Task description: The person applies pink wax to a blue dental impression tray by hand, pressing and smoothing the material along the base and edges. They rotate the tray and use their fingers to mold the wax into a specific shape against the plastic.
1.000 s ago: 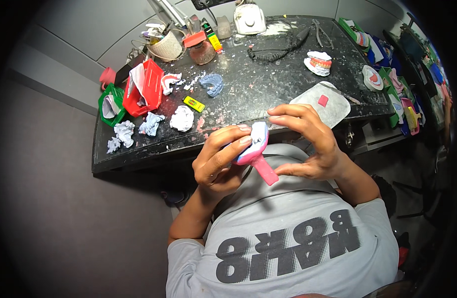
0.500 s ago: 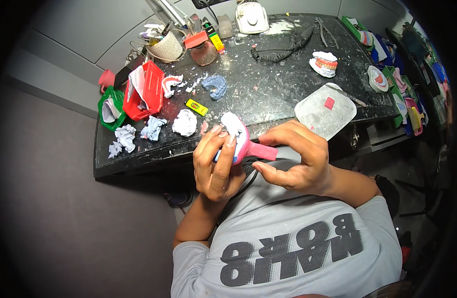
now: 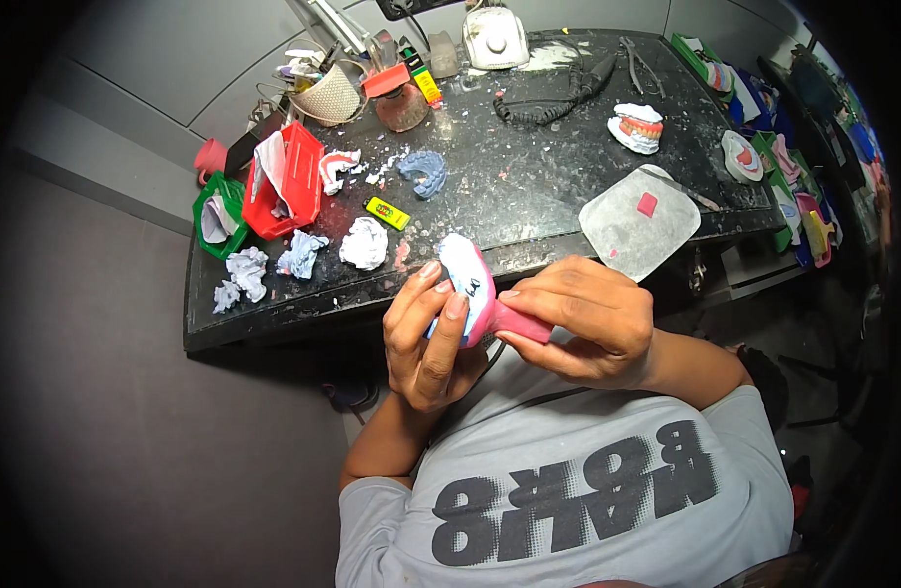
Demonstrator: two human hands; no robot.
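In front of my chest, my left hand (image 3: 426,348) is closed around a white and blue plaster dental cast (image 3: 463,269). Dark handwriting marks the cast's white side. Against its right side sits a pink wax-like dental tray (image 3: 488,306), whose stubby handle points right toward me. The thumb and fingers of my right hand (image 3: 602,323) pinch that handle from above and below. My left palm hides the cast's lower part.
The black bench holds a grey plate (image 3: 641,230) with a small pink piece, a yellow lighter (image 3: 387,213), a blue-grey cast (image 3: 423,173) and crumpled lumps (image 3: 363,243). A toothed model (image 3: 637,129) and pliers (image 3: 642,69) lie farther back. A red tray (image 3: 298,181) stands left.
My right fingers, earlier apart around the pink handle, have closed on it. The cast and tray have shifted slightly down and turned a little, showing more of the marked white side.
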